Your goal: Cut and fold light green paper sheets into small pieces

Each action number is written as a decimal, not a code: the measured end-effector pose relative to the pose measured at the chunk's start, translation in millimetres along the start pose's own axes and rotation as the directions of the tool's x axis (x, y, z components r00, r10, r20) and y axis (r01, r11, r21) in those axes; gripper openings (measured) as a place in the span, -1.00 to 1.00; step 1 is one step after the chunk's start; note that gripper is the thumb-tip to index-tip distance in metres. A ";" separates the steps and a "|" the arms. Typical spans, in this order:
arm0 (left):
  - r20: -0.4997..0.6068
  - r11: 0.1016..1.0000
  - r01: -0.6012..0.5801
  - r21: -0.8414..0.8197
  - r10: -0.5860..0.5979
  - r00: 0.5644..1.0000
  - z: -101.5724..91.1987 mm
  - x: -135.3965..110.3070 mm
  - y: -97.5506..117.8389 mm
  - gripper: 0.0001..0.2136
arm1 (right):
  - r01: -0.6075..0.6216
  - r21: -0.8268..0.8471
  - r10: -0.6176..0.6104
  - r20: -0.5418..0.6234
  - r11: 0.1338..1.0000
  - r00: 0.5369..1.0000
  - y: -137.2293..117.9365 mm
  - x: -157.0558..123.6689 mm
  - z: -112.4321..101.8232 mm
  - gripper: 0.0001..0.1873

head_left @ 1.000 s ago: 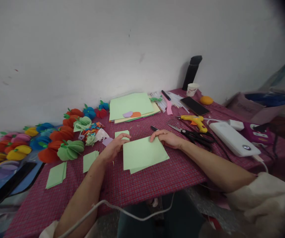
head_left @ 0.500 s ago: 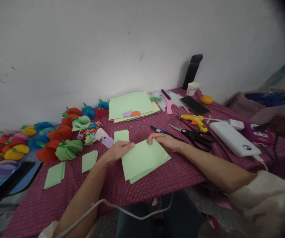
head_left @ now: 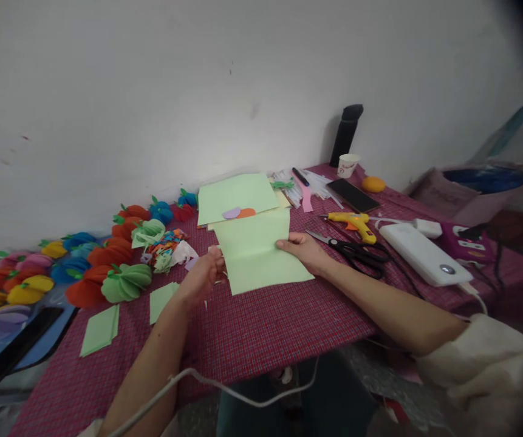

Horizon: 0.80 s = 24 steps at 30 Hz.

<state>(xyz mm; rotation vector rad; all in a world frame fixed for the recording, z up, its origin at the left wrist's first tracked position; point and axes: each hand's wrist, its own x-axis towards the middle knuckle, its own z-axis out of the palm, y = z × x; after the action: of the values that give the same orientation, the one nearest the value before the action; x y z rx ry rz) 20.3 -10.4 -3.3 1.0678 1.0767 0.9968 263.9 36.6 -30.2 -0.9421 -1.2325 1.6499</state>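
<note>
A light green paper sheet [head_left: 261, 252] is unfolded above the tablecloth, with a crease across its middle. My right hand [head_left: 307, 252] grips its right edge, thumb on top and the other fingers underneath. Beside the sheet's left edge is my left hand [head_left: 206, 271], its fingers curled and blurred; whether they touch the paper is unclear. Small folded green papers [head_left: 100, 331] lie at the front left. Another small green stack [head_left: 161, 298] is partly hidden by my left forearm.
Colourful paper pumpkins [head_left: 127, 282] crowd the left side near paper scraps [head_left: 170, 246]. Large green sheets [head_left: 238, 191] lie by the wall. At right are scissors [head_left: 364, 252], a yellow glue gun [head_left: 352, 223], a phone [head_left: 353, 194], a white power bank [head_left: 420, 255] and a paper cup [head_left: 347, 165].
The green sheet has gone from folded to spread out, and its far half now rises toward the back. My left thumb has come off its top face.
</note>
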 end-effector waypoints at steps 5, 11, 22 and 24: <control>-0.034 0.998 -0.026 0.050 0.028 0.999 2.5 0.8 -8.8 -0.70 | -0.018 0.023 0.017 0.072 1.000 0.997 -1.1 -3.0 4.2 -0.68; -0.064 0.995 -0.013 0.096 0.019 0.998 2.0 0.2 -3.7 -0.67 | -0.051 0.000 0.050 0.227 0.999 0.973 0.0 -1.9 -2.0 -0.75; -0.033 0.998 0.021 0.053 -0.019 0.999 -1.0 -4.2 1.9 -0.76 | -0.138 0.126 0.102 0.252 0.982 0.962 -5.6 -4.3 2.1 -0.85; -0.023 0.999 0.028 0.018 -0.028 0.999 -3.4 -3.9 0.6 -0.82 | -0.104 0.112 0.073 0.255 0.988 0.964 -2.8 -3.4 1.5 -0.84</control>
<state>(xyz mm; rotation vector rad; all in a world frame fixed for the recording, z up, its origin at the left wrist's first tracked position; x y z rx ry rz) 16.2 -13.6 -2.4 1.0554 1.1178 0.9802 264.3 33.4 -26.9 -0.7375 -1.2504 1.9403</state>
